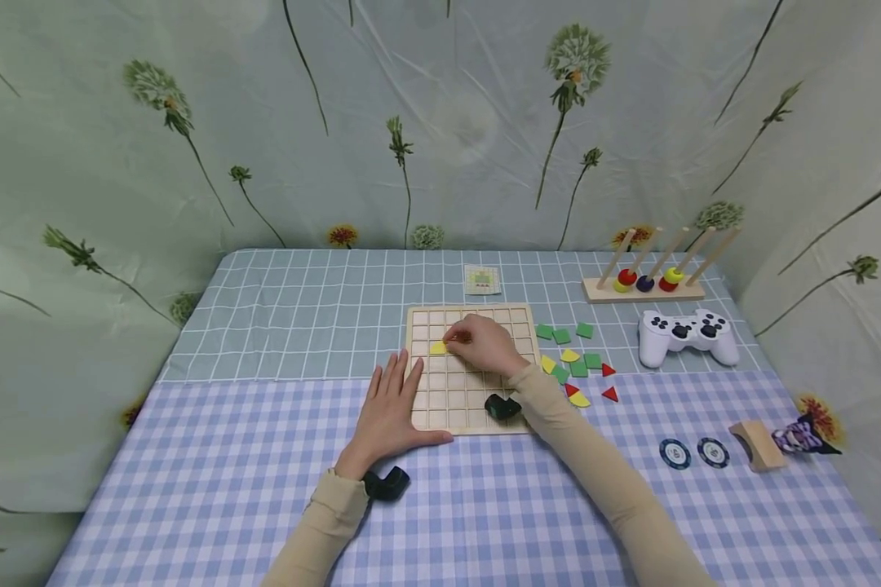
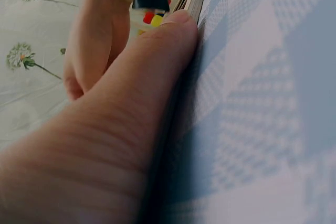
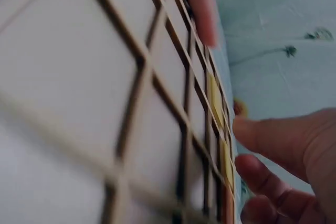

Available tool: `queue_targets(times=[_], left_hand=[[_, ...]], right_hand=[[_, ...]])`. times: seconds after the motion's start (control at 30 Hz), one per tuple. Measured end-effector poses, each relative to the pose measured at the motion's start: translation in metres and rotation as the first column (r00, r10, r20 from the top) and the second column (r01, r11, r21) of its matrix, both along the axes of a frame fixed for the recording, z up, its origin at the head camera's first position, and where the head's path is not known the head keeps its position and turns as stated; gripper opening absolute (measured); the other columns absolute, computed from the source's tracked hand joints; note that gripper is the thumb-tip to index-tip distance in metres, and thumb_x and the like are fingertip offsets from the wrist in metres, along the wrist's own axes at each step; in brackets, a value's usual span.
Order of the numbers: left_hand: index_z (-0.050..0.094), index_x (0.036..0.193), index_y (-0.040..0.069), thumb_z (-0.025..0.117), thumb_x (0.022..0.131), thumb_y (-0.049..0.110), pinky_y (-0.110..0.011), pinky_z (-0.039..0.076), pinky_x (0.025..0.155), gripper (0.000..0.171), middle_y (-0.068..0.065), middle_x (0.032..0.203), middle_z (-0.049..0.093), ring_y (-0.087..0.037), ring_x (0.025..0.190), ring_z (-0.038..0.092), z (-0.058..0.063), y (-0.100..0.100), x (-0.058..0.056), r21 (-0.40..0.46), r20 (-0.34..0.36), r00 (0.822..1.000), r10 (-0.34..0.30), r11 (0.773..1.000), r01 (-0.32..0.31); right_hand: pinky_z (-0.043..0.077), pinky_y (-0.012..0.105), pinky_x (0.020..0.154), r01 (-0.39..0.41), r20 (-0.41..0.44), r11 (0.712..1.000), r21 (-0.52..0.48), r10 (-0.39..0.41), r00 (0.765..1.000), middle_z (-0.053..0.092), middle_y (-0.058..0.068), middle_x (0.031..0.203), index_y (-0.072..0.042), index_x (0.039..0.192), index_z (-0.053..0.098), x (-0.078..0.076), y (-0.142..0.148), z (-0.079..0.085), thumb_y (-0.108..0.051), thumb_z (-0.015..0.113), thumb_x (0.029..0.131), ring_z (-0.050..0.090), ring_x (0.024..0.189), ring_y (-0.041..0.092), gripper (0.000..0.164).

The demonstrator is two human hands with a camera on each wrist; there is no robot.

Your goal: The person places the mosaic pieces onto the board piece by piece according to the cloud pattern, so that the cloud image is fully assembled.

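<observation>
A square wooden grid board [image 1: 440,399] lies flat in front of me. My left hand [image 1: 389,412] is spread at its near left corner, thumb along the near edge and fingers by the left edge. Over the upper middle of the board is my right hand [image 1: 484,342], its fingertips close over the cells. A yellow piece [image 1: 437,348] sits in a cell just left of those fingertips. In the right wrist view a second yellow piece [image 3: 226,162] and an orange-red piece [image 3: 229,203] lie beside the thumb and fingers, which stand slightly apart.
Green squares [image 1: 584,330], yellow quarter-rounds [image 1: 569,355] and red triangles [image 1: 610,395] lie right of the board. A pattern card [image 1: 481,280] is behind it. Farther right are a peg stand with beads [image 1: 644,291], a game controller [image 1: 686,336], two chips [image 1: 675,454] and a wooden arch [image 1: 759,446].
</observation>
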State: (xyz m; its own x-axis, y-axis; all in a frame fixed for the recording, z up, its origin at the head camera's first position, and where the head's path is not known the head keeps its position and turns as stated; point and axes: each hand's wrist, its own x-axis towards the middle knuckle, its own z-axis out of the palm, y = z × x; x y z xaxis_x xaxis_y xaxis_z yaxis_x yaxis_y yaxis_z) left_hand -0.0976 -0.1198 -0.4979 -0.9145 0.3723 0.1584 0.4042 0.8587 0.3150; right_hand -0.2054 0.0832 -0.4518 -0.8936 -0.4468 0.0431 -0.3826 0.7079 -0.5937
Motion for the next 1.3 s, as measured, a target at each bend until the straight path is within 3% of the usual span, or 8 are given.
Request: queue_targets(times=[0.2, 0.5, 0.87, 1.03, 1.3], left_hand=[[0.018, 0.152, 0.007, 0.057, 0.064, 0.084, -0.046, 0.0, 0.114, 0.123, -0.019, 0.156, 0.009, -0.032, 0.143, 0.002, 0.001, 0.0, 0.0, -0.009, 0.02, 1.0, 0.01, 1.0, -0.01], [0.017, 0.152, 0.008, 0.059, 0.064, 0.082, -0.045, -0.001, 0.114, 0.123, -0.018, 0.156, 0.009, -0.031, 0.143, 0.001, 0.001, -0.001, 0.0, -0.014, 0.027, 1.0, 0.009, 1.0, -0.009], [0.019, 0.152, 0.006, 0.06, 0.065, 0.081, -0.047, 0.001, 0.114, 0.122, -0.02, 0.156, 0.01, -0.033, 0.142, 0.004, 0.0, -0.001, 0.0, 0.0, 0.006, 1.0, -0.002, 1.0, 0.002], [0.019, 0.152, 0.006, 0.06, 0.065, 0.08, -0.047, 0.001, 0.114, 0.122, -0.019, 0.156, 0.01, -0.033, 0.143, 0.003, 0.0, -0.001, 0.0, 0.005, 0.003, 1.0, -0.004, 1.0, 0.004], [0.019, 0.152, 0.007, 0.061, 0.064, 0.08, -0.047, 0.001, 0.114, 0.122, -0.019, 0.156, 0.009, -0.032, 0.143, 0.002, 0.0, 0.0, 0.0, 0.007, 0.011, 1.0, -0.001, 1.0, 0.001]], right_hand=[[0.042, 0.031, 0.057, 0.098, -0.03, 0.993, -0.073, -0.1, 0.995, 0.063, -0.001, 0.082, -0.012, 0.096, 0.075, -0.003, 0.038, 0.003, -0.021, 0.068, 0.088, 0.052, 0.066, 0.015, 0.014], [0.034, 0.03, 0.049, 0.318, -0.029, 0.948, -0.008, -0.319, 0.947, 0.063, 0.007, 0.087, -0.007, 0.099, 0.073, -0.007, 0.097, 0.007, -0.021, 0.067, 0.089, 0.049, 0.061, 0.019, 0.018], [0.047, 0.04, 0.064, 0.298, 0.011, 0.94, 0.17, -0.304, 0.953, 0.062, 0.015, 0.096, -0.003, 0.105, 0.073, -0.007, 0.131, 0.006, -0.022, 0.072, 0.085, 0.057, 0.084, 0.028, 0.028], [0.046, 0.043, 0.067, 0.313, -0.004, 0.939, 0.144, -0.316, 0.949, 0.062, 0.014, 0.094, -0.003, 0.096, 0.069, -0.004, 0.132, 0.004, -0.021, 0.074, 0.083, 0.057, 0.083, 0.029, 0.023], [0.038, 0.034, 0.056, 0.335, -0.002, 0.942, 0.022, -0.335, 0.942, 0.062, 0.008, 0.082, -0.007, 0.087, 0.062, 0.003, 0.13, 0.004, -0.016, 0.074, 0.082, 0.054, 0.068, 0.023, 0.016]])
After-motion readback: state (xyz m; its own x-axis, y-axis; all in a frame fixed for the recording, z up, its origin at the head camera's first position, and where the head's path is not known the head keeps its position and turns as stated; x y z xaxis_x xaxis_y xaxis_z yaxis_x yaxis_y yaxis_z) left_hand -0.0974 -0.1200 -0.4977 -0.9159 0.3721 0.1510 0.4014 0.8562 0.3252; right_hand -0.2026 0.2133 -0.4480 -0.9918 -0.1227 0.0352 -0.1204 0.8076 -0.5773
